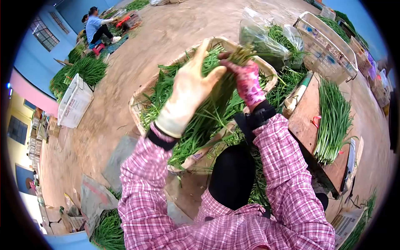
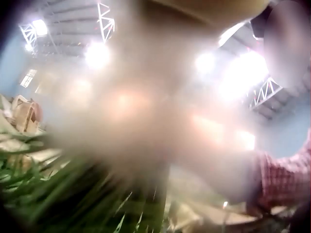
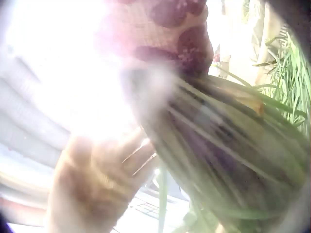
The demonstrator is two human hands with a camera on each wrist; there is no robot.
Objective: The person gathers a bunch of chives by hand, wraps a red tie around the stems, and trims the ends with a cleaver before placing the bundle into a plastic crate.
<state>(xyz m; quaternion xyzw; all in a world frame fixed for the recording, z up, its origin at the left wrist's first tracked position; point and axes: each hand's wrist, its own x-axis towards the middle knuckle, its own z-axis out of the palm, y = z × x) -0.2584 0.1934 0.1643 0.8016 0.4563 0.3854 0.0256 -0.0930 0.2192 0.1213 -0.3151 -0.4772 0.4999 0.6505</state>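
Note:
My right hand [image 1: 249,82], in a pink patterned glove, grips a bunch of green chives [image 1: 242,54] near its stalk ends; the leaves hang down over a large basket [image 1: 137,109] of loose greens. In the right wrist view the patterned glove wraps the bunch's narrow end, and the stalks fan out below it. Just left of the bunch is my left hand [image 1: 187,91] in a cream glove, its forefinger and thumb stretched apart. Its other fingers are hidden in the head view. Haze blurs most of the left wrist view.
A tied bunch of chives [image 1: 332,121] lies on a wooden board [image 1: 302,125] at the right, near a knife [image 1: 349,164]. Behind stand a clear plastic bag [image 1: 266,41] of greens and a white crate [image 1: 327,50]. Another white crate [image 1: 76,102] and a seated person [image 1: 99,27] are at the left.

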